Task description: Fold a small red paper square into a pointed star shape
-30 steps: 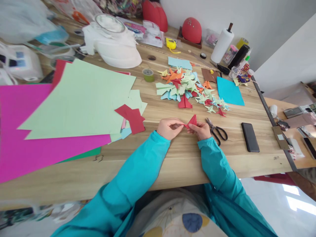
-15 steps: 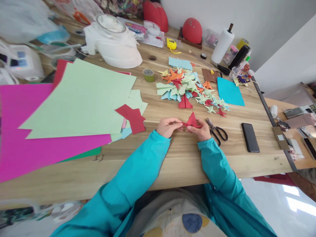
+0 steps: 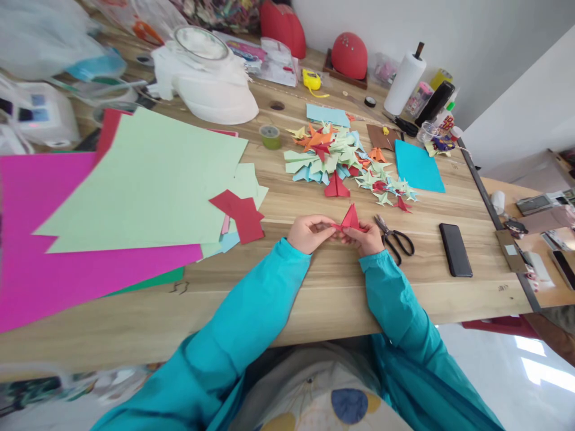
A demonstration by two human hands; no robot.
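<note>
A small folded red paper piece point(image 3: 350, 218) is held between both hands just above the wooden table point(image 3: 314, 293). My left hand point(image 3: 309, 233) pinches its left tip with fingers curled. My right hand point(image 3: 367, 238) grips its right side from below. Both arms wear teal sleeves. Black scissors point(image 3: 395, 237) lie just right of my right hand. Another folded red piece point(image 3: 336, 187) lies a little beyond the hands.
A heap of folded paper shapes point(image 3: 341, 158) sits behind the hands. Large pale green point(image 3: 144, 179) and magenta sheets point(image 3: 54, 251) cover the left side, with red scraps point(image 3: 240, 215) at their edge. A black phone point(image 3: 455, 248) and blue sheet point(image 3: 417, 167) lie to the right.
The red piece has opened from a narrow point into a wider shape with a raised tip, and the hands have drawn slightly closer together around it.
</note>
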